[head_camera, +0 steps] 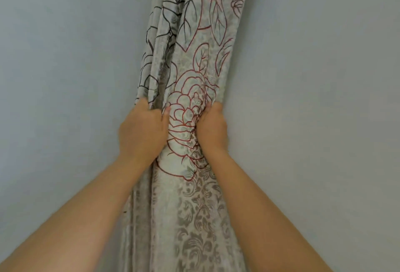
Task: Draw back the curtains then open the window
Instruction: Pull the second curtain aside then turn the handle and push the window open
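Observation:
A beige curtain (194, 40) with red and dark flower outlines hangs gathered into a narrow bunch down the middle of the view. My left hand (142, 131) grips the bunch on its left side, fingers wrapped into the folds. On the right side my right hand (211, 129) clasps the same bunch at about the same height. The fabric is squeezed between both hands. No window shows in this view.
A plain pale grey wall (65, 77) fills the space on both sides of the curtain, to the left and to the right (313, 98). My bare forearms reach up from the lower corners.

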The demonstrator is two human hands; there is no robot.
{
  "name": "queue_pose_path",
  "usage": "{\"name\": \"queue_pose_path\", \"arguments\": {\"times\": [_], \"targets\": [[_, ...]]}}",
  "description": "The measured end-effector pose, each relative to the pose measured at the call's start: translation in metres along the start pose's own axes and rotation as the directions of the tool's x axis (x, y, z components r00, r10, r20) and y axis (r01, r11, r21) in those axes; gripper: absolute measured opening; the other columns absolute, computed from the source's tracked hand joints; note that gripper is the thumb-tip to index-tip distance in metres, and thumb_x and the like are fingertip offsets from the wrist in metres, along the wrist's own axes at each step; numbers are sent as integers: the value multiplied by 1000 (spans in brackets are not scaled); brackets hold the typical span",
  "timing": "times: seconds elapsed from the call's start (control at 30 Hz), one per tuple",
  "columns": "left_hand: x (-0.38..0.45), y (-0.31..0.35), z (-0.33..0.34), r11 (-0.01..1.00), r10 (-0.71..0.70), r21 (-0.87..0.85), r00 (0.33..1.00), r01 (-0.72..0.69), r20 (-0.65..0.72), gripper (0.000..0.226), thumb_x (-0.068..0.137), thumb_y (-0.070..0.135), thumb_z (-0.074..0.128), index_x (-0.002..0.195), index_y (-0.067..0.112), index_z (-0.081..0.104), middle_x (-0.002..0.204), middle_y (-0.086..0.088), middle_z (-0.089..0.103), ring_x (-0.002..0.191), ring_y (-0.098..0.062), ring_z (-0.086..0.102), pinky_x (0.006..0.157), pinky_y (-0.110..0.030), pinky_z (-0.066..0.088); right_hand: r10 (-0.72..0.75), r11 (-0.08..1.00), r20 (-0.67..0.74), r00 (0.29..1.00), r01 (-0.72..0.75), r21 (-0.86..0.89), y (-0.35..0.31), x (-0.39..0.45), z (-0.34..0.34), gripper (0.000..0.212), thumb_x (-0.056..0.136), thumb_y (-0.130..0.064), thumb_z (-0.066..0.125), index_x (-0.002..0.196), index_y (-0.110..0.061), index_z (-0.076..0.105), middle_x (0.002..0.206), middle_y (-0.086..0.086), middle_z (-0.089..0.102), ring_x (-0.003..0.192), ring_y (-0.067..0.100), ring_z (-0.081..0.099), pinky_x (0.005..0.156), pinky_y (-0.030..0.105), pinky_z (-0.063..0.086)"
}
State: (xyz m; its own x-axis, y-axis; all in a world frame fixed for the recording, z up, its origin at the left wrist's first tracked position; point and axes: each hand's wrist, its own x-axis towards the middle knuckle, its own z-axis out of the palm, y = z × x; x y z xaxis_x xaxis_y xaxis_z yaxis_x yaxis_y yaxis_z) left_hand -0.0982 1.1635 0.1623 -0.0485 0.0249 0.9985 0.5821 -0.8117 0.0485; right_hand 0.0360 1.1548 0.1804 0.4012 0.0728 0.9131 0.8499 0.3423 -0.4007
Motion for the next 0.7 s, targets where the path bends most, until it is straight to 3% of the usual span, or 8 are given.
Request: {"name": "queue_pose_path", "arguments": {"times": [0.13,0.27,0.5,0.63,0.7], "targets": [[8,-59,1,996,-42,80,999,42,-7,46,90,24,43,62,-11,54,90,-28,51,71,-42,51,52,-35,29,-32,999,27,999,31,27,-12,-4,69,24,93,-11,28,113,1,35,94,30,62,81,42,58,64,42,44],[12,-79,5,994,-37,104,999,37,3,43,90,22,45,66,-12,57,92,-30,52,75,-44,53,53,-39,34,-43,999,28,999,42,35,-13,-3,87,23,94,-12,28,112,1,35,90,29,62,77,41,58,59,36,37],[2,-40,10,999,-40,-12,998,41,51,42,91,22,45,72,-12,59,100,-32,54,82,-46,53,59,-45,43,-24,999,27,999,25,-41,-3,-5,23,20,94,-13,27,107,-1,37,87,28,61,72,35,55,59,33,35],[-14,-1,3,994,-47,-95,996,54,79,41,91,22,44,74,-12,57,95,-32,53,81,-45,51,58,-41,38,-56,992,57,997,62,-113,3,-21,-35,16,96,-17,26,94,-7,39,70,10,49,55,22,43,46,28,25],[-23,15,0,993,-21,-113,995,32,96,34,90,17,45,74,-12,54,92,-31,51,79,-44,49,55,-40,33,-39,987,129,991,58,-148,10,-39,-62,12,94,-12,28,90,-11,38,69,6,46,59,23,45,48,28,28]]}}
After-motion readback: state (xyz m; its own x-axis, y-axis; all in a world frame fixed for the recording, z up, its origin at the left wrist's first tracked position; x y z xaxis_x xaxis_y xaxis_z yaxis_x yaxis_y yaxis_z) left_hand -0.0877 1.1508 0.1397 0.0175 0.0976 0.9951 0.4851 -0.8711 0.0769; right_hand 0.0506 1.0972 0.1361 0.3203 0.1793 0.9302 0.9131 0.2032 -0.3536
